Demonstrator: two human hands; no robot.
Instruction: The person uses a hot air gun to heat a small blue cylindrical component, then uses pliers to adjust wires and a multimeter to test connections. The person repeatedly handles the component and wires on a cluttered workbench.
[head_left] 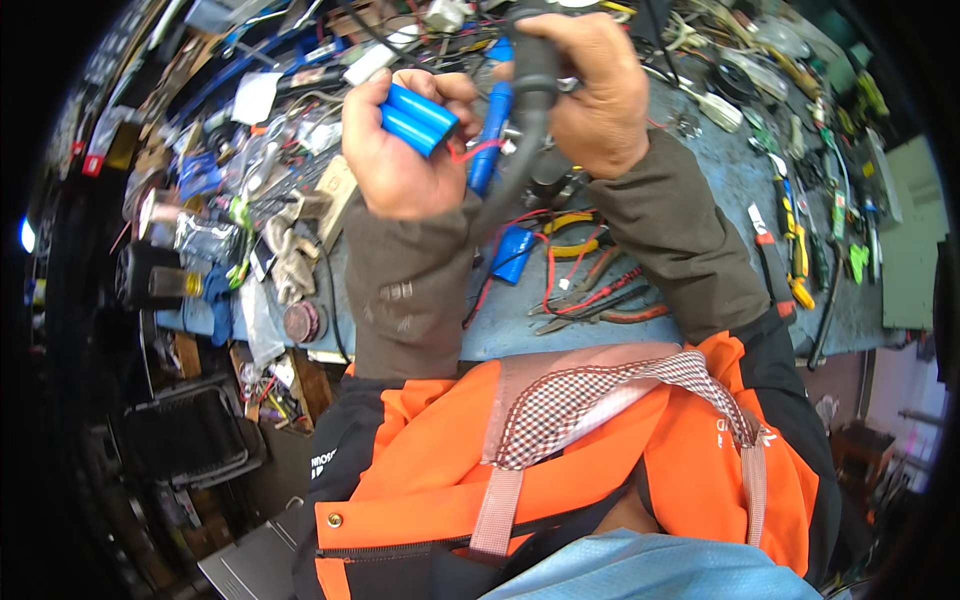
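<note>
My left hand [400,175] is raised over the bench, its fingers wrapped round a blue shrink-wrapped battery pack [418,118] of cylindrical cells. A short red wire with a small white plug trails from the pack. Close to its right, my right hand [605,105] grips the black handle of what looks like a hot-air gun [535,75], with a thick dark hose curving down past my left sleeve. The gun's outlet cannot be made out. Between the hands a long blue cylinder [490,140] shows behind the hose. Another blue battery pack [513,254] with red leads lies on the bench below.
Yellow-handled pliers [572,232] and red-handled pliers [640,313] lie near the front edge of the blue bench [705,165]. A red utility knife [768,255] and several screwdrivers are at right. Gloves [290,255], a round tin [303,321] and piled clutter fill the left.
</note>
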